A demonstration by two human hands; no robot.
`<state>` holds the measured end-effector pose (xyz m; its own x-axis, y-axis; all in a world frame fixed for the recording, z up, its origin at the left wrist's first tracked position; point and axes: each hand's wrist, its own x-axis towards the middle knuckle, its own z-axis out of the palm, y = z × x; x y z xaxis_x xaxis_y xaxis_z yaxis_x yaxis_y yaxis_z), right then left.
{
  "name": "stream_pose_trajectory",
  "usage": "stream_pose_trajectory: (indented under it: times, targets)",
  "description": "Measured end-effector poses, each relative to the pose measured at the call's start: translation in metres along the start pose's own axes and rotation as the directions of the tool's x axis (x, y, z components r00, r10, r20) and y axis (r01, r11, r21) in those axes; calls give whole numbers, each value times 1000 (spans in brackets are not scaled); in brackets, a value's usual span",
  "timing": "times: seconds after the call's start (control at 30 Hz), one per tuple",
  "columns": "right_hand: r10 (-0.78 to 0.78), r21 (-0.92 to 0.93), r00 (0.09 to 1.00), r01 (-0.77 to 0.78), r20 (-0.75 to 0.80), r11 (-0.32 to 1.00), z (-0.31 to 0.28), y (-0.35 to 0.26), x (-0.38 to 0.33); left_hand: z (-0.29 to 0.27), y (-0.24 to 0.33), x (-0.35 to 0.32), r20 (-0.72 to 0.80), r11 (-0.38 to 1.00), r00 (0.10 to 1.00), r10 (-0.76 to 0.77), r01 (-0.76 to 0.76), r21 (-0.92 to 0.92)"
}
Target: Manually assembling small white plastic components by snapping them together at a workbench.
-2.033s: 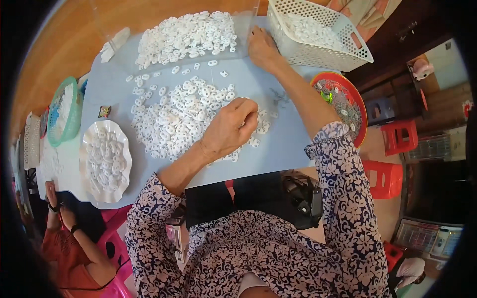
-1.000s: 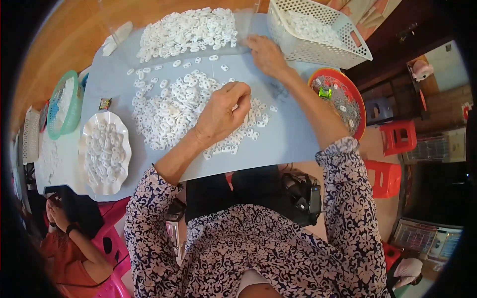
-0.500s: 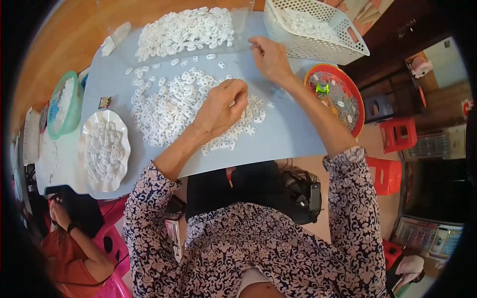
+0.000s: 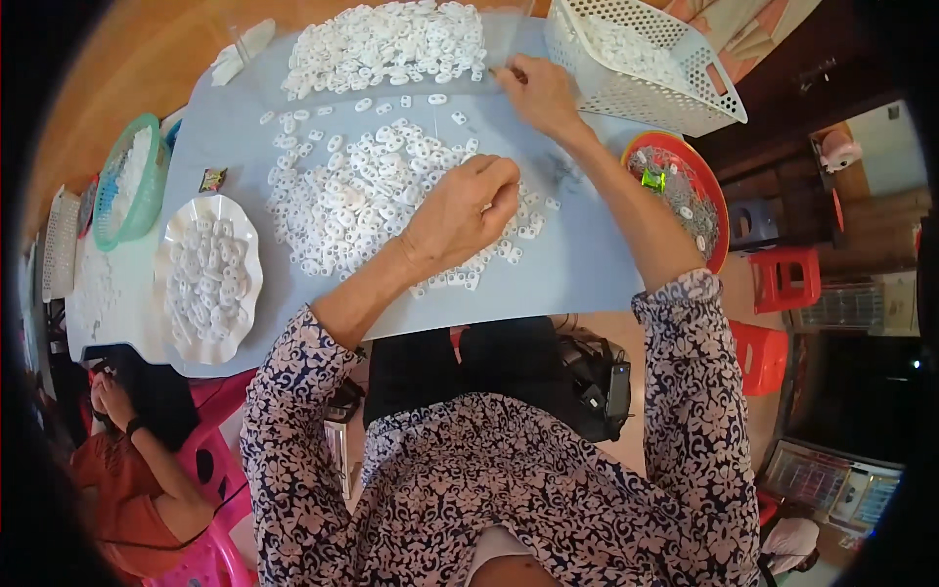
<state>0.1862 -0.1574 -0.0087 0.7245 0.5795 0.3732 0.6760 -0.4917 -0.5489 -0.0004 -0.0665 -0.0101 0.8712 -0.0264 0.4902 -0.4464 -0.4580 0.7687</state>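
Note:
Many small white oval plastic pieces with two holes lie in a loose pile point(image 4: 352, 210) on the pale blue-grey table point(image 4: 587, 274). Over the right side of that pile is my left hand point(image 4: 460, 213), its fingers curled closed; anything inside them is hidden. My right hand point(image 4: 540, 98) reaches farther forward, thumb and fingers pinched together beside the right end of a clear tray point(image 4: 499, 39). Something tiny seems to be at its fingertips, too small to name. More white pieces point(image 4: 386, 44) are heaped in the clear tray. Small grey bits point(image 4: 565, 171) lie below my right wrist.
A white perforated basket point(image 4: 646, 93) with white pieces stands far right. Nearer is a red basin point(image 4: 719, 210) of thin metal parts with a green wrapper. On the left are a scalloped white dish point(image 4: 245, 293) of pieces and a green basket point(image 4: 127, 230). Another person point(image 4: 147, 489) sits lower left.
The table and everything on it sit slightly farther right and higher in the picture. Both my hands keep nearly the same places over the table, left curled and right pinched.

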Motion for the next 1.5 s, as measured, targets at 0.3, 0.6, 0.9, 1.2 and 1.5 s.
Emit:
stream_pose_trajectory:
  times: [0.3,0.6,0.9,1.2,1.5]
  targets:
    - [141,123,985,-128,-104,984,12,11,10,-3,4,2,18,997,997,-72,73,-32]
    - [258,59,958,-253,-128,966,13,13,5,-1,2,2,16,1000,1000,-23,23,5]
    - [310,109,950,-305,-39,946,-14,4,-24,-10,-14,9,-91,1000,995,-31,31,1]
    - [144,-18,989,-145,-30,989,-56,-3,-69,-34,-38,18,-325,999,945,-40,35,-23]
    - [-156,-73,983,163,94,984,-13,-41,-48,-55,-50,28,-488,997,870,-70,71,-16]
